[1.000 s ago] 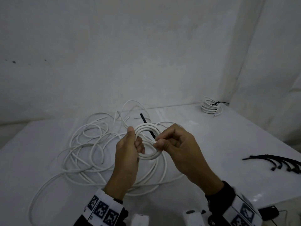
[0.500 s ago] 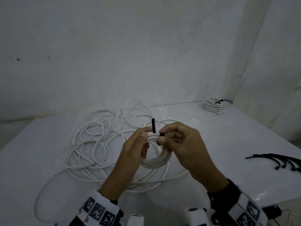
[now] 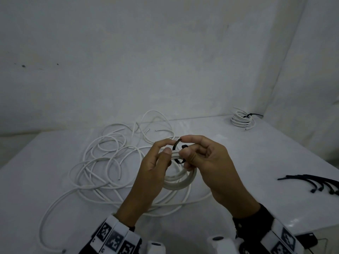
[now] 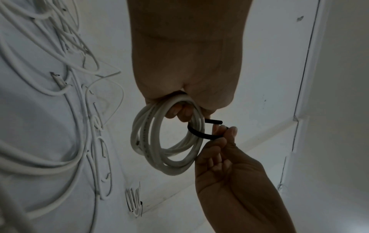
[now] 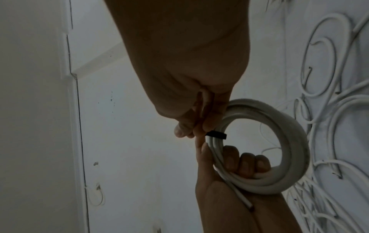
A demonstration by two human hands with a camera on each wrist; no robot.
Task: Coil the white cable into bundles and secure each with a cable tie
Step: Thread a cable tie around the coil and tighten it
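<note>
Hands [image 3: 183, 162] hide cable tie's [image 3: 176, 145] ends.

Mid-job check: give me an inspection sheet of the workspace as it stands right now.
Surface: white table, dim light.
Job's things: small white coil held up; black cable tie looped round it, not yet closed; spare ties at right; tied bundle in far corner.
Clutter: nothing seen.
Grippers: left hand grips the coil; right hand pinches the tie.
Cables: loose white cable sprawled at left.
Surroundings: white walls.
</note>
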